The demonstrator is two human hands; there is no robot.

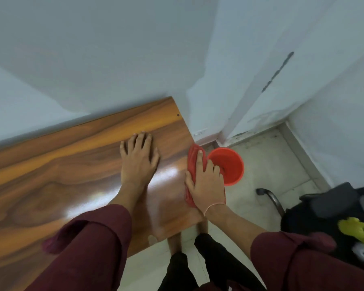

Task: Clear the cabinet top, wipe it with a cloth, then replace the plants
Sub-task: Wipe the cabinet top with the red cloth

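Left hand (139,158) flat on wood surface (51,185), fingers spread, holding nothing. Right hand (205,181) presses red cloth (192,156) onto surface's right edge, fingers over it. Red bucket (232,164) on floor just beside. No plants on surface.

No readable text, label, brand, number or sign anywhere in view.
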